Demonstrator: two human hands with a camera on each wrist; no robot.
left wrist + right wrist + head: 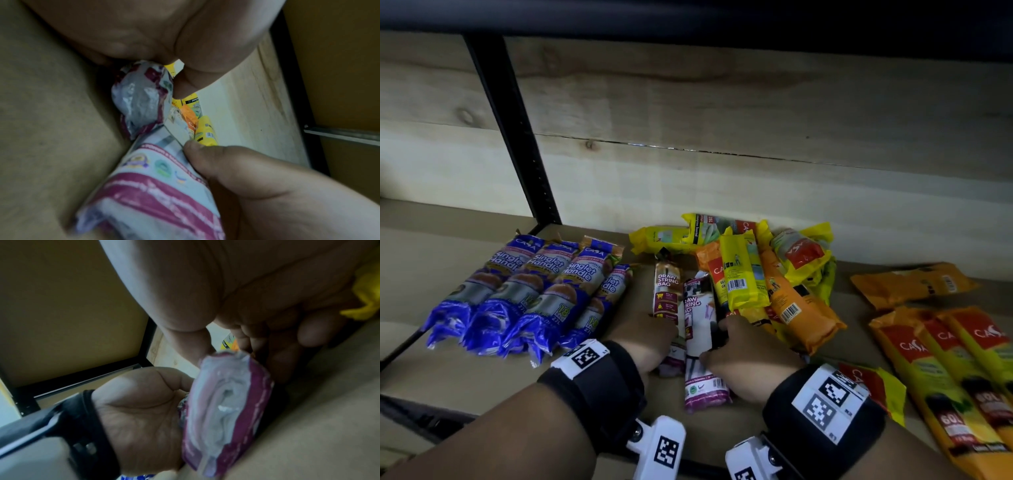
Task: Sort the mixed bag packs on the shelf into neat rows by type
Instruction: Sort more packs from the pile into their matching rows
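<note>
Two white-and-maroon draw string bag packs lie side by side at the shelf's middle. My left hand [652,337] grips the left pack [667,291]; its crimped end [141,100] sits between thumb and fingers. My right hand [738,344] holds the right pack [700,330], thumb on one side and fingers on the other, around its end [224,410]. Several blue singlet handle packs [527,294] form a row at the left. A jumbled pile of yellow and orange packs [767,274] lies just behind my right hand.
Red-and-yellow packs [962,370] lie in a row at the far right, with a lone orange pack [911,284] behind them. A black upright post [517,137] stands at the back left. The wooden back wall [722,120] closes the shelf.
</note>
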